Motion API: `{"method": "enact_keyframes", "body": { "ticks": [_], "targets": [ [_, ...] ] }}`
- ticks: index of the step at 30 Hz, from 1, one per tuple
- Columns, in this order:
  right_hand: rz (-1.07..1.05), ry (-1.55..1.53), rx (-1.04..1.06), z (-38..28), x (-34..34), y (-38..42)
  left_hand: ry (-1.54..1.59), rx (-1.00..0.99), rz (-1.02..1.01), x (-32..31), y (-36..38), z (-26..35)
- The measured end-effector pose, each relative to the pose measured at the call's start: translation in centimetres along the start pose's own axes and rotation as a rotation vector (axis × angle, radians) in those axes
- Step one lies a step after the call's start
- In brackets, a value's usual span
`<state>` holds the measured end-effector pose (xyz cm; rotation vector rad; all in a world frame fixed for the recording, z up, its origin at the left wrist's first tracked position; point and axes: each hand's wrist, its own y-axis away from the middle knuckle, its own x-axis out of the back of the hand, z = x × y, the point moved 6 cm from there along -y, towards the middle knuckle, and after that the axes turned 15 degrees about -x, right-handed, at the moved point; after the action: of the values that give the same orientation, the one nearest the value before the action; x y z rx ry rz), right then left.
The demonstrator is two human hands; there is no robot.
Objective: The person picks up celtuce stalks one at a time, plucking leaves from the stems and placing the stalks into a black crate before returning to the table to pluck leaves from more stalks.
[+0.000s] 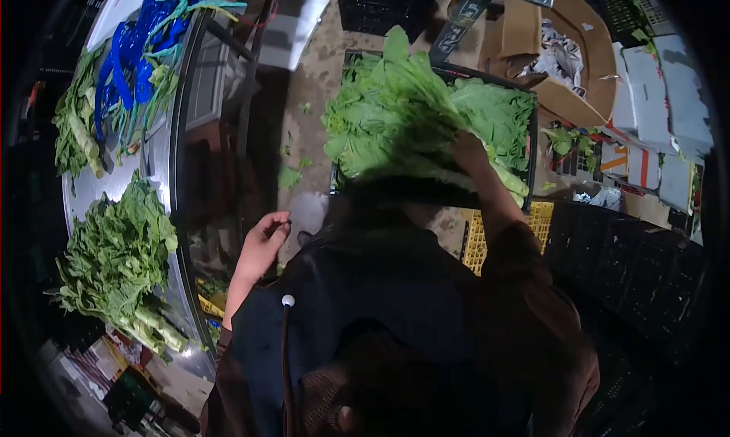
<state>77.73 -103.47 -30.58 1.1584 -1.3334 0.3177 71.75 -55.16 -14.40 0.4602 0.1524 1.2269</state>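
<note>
My right hand (470,151) reaches forward and grips a bunch of leafy greens (403,95) near its pale stalks. The bunch lies over a black crate (534,144), on top of more green leaves (496,114). Shadow and leaves hide some of my right fingers. My left hand (266,243) hangs at the left, apart from the greens, with loosely curled fingers and nothing visible in them.
A metal table (129,180) on the left bears another greens bunch (122,258) and blue plastic strips (137,53). A cardboard box (525,42) with crumpled paper stands at the back right. Black crates (616,262) and a yellow crate (475,243) are at the right.
</note>
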Motion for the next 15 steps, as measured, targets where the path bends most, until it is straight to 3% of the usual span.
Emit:
{"method": "enact_keyframes", "body": {
  "ticks": [3,7,13,15],
  "targets": [
    [0.07,0.0,0.028,-0.7,-1.2,-1.2,0.022,0.036,0.043,0.3,0.8,-0.9],
    [0.012,-0.051,0.022,-3.5,-2.5,-3.7,-0.047,0.076,0.027,0.3,1.4,-0.6],
    [0.009,-0.276,0.217,-8.9,-4.8,-6.9,-0.06,0.118,0.034,-0.4,1.7,0.3],
    [-0.166,-0.187,0.146,-10.5,-3.9,-6.1,-0.055,0.124,0.046,-0.4,1.8,0.3]
  ]
}}
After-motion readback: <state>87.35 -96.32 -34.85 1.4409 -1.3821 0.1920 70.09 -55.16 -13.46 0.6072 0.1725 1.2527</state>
